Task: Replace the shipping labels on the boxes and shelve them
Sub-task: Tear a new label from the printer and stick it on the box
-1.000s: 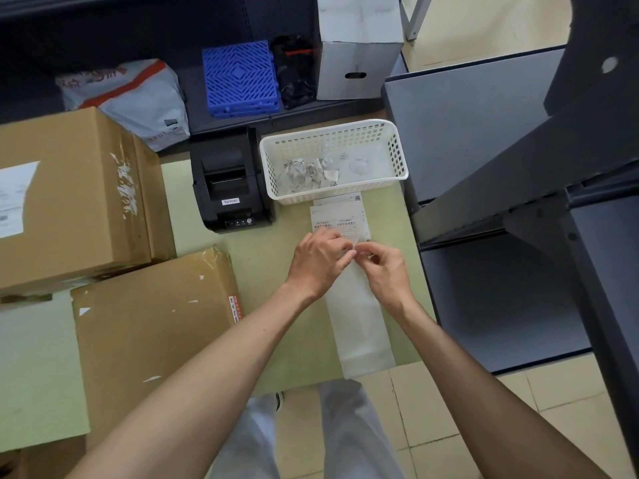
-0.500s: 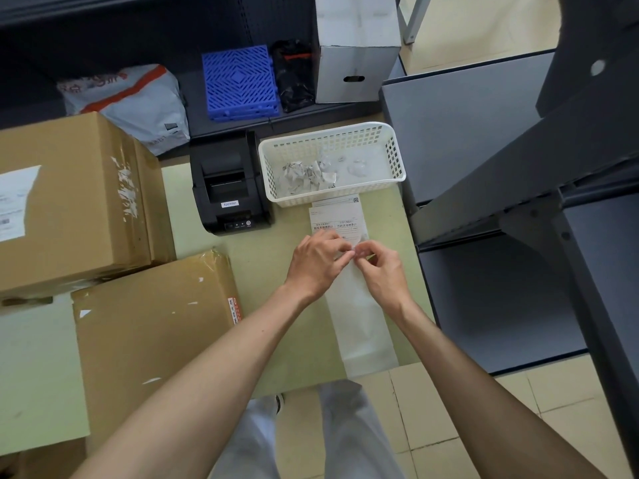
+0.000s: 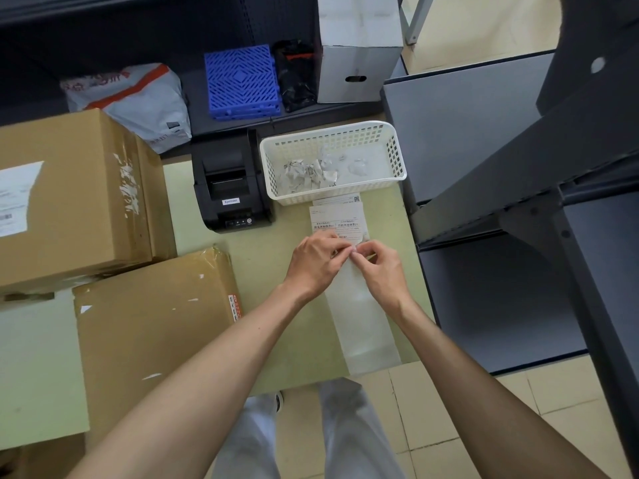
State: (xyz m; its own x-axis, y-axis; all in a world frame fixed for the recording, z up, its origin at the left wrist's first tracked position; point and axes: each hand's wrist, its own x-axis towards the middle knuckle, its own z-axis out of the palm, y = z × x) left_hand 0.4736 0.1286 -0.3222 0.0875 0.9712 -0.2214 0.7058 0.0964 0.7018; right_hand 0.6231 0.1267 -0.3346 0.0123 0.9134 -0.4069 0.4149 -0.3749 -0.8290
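A printed shipping label [image 3: 337, 221] lies on the green table on a long strip of glossy backing paper [image 3: 363, 323] that hangs over the front edge. My left hand [image 3: 316, 262] and my right hand [image 3: 382, 267] meet at the label's near right corner, fingertips pinching it where it lifts off the backing. A flat cardboard box [image 3: 148, 337] with no label on top lies to the left. Behind it stands a taller cardboard box [image 3: 76, 198] bearing a white label [image 3: 17, 198].
A black label printer [image 3: 231, 188] and a white basket [image 3: 394, 153] with crumpled label scraps sit behind the label. Dark grey shelves [image 3: 484, 133] stand to the right. A blue crate, a grey mailer bag and a white box sit on the low back shelf.
Both hands stay at the label's corner with only small finger movements. The corner looks slightly more lifted from the backing.
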